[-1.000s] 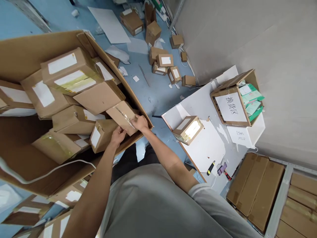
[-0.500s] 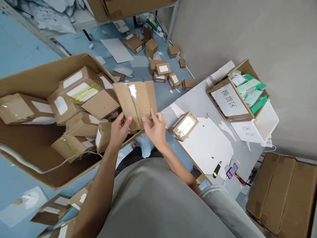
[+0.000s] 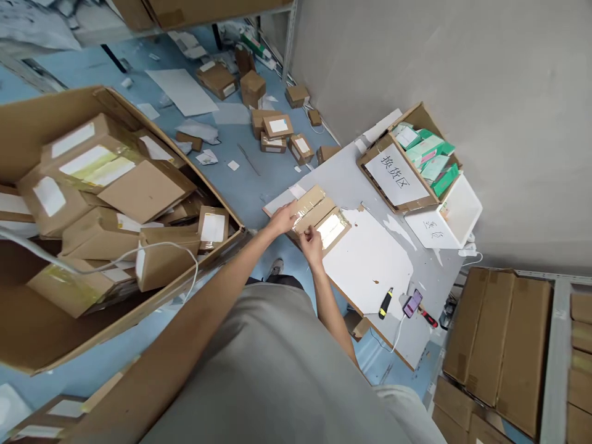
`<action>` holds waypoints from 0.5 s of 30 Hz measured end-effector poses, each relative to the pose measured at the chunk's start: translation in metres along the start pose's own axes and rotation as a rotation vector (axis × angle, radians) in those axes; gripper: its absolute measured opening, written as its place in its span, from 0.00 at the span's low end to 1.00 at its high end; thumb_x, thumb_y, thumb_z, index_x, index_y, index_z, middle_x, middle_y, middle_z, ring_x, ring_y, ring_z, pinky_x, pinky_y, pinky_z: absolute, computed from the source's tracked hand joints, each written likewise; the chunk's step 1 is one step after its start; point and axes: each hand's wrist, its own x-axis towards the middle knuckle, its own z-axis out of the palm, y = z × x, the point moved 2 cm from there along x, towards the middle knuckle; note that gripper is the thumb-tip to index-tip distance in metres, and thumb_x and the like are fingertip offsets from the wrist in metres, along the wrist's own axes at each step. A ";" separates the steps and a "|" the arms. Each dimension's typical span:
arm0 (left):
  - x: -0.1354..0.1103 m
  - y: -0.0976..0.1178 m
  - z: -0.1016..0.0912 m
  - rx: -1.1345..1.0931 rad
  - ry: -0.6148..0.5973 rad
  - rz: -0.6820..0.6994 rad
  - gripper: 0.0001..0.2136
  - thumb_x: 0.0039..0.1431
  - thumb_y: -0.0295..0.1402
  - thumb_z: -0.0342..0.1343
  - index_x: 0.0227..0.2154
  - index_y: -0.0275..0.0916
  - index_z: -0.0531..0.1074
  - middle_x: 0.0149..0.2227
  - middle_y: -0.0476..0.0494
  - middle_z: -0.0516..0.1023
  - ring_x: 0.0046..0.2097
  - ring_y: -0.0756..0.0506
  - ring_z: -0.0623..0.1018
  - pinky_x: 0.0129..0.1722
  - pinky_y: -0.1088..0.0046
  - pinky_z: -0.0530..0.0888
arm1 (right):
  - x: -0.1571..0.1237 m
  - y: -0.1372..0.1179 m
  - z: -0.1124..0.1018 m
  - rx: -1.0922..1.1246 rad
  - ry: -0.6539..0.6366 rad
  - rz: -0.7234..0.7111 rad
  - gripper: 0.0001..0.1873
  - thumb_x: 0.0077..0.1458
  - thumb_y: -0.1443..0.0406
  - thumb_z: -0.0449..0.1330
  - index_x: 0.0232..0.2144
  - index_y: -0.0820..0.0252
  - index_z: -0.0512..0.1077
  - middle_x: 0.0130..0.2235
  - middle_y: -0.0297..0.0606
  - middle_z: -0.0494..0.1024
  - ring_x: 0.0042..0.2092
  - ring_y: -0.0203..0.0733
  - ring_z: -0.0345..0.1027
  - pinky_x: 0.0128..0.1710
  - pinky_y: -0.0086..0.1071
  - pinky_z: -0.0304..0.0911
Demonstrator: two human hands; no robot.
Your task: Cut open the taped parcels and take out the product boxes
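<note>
My left hand [image 3: 283,219] and my right hand [image 3: 312,238] both grip a taped cardboard parcel [image 3: 309,206] at the near-left corner of the white table [image 3: 370,259]. The parcel rests against a second small parcel with a shiny label [image 3: 333,227] lying on the table. My left fingers curl over the parcel's left end; my right fingers pinch its near edge. To the left stands a large open cardboard bin [image 3: 60,320] filled with several similar labelled parcels.
On the table are an open box with a handwritten paper sign [image 3: 395,179] holding green packets, a white box [image 3: 456,213], a yellow-black utility knife [image 3: 385,303] and a phone on a cable [image 3: 411,303]. Loose boxes litter the blue floor. Stacked cartons sit at right.
A parcel was lifted out of the big bin with both hands, carried to the right, and now sits on the table beside the labelled parcel. The view swung rightward.
</note>
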 end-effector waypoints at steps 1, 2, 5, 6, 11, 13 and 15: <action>-0.004 -0.004 -0.004 -0.012 -0.019 -0.001 0.36 0.69 0.33 0.61 0.79 0.31 0.71 0.76 0.25 0.77 0.79 0.28 0.74 0.82 0.51 0.67 | -0.003 -0.004 0.006 -0.001 -0.003 -0.008 0.16 0.68 0.60 0.63 0.53 0.60 0.80 0.47 0.42 0.86 0.44 0.45 0.79 0.51 0.34 0.76; -0.011 -0.011 -0.011 -0.024 -0.027 0.002 0.34 0.70 0.33 0.61 0.78 0.32 0.73 0.76 0.26 0.78 0.79 0.29 0.74 0.82 0.52 0.67 | -0.006 -0.009 0.013 -0.003 -0.013 -0.023 0.19 0.69 0.60 0.63 0.57 0.62 0.80 0.50 0.46 0.87 0.46 0.46 0.80 0.53 0.35 0.77; -0.046 -0.043 -0.043 -0.066 0.039 0.018 0.30 0.72 0.37 0.58 0.74 0.34 0.76 0.75 0.29 0.80 0.78 0.30 0.76 0.81 0.52 0.70 | -0.015 -0.033 0.045 -0.021 -0.113 -0.090 0.26 0.71 0.61 0.64 0.67 0.65 0.79 0.58 0.53 0.87 0.49 0.47 0.83 0.57 0.38 0.78; -0.063 -0.058 -0.057 -0.085 0.093 0.010 0.29 0.74 0.39 0.58 0.74 0.35 0.77 0.74 0.30 0.80 0.76 0.31 0.78 0.80 0.51 0.71 | -0.018 -0.043 0.059 -0.034 -0.160 -0.114 0.28 0.72 0.61 0.64 0.69 0.65 0.78 0.60 0.53 0.86 0.50 0.48 0.84 0.58 0.38 0.78; -0.164 -0.160 -0.137 -0.135 0.477 -0.232 0.24 0.75 0.38 0.56 0.68 0.38 0.80 0.70 0.31 0.83 0.69 0.32 0.83 0.75 0.50 0.77 | -0.040 -0.097 0.146 -0.156 -0.395 -0.237 0.26 0.76 0.63 0.64 0.70 0.64 0.79 0.62 0.52 0.87 0.58 0.47 0.85 0.63 0.35 0.76; -0.205 -0.203 -0.166 -0.095 0.623 -0.346 0.22 0.74 0.36 0.56 0.66 0.37 0.81 0.69 0.29 0.83 0.71 0.31 0.81 0.78 0.48 0.73 | -0.051 -0.118 0.192 -0.218 -0.507 -0.259 0.26 0.76 0.62 0.67 0.71 0.62 0.79 0.64 0.50 0.87 0.60 0.46 0.85 0.65 0.34 0.75; -0.241 -0.243 -0.187 -0.065 0.700 -0.469 0.22 0.73 0.36 0.58 0.65 0.35 0.80 0.68 0.25 0.83 0.72 0.28 0.80 0.79 0.46 0.71 | -0.062 -0.135 0.239 -0.288 -0.592 -0.242 0.26 0.73 0.60 0.72 0.69 0.59 0.81 0.63 0.48 0.88 0.62 0.48 0.85 0.65 0.35 0.76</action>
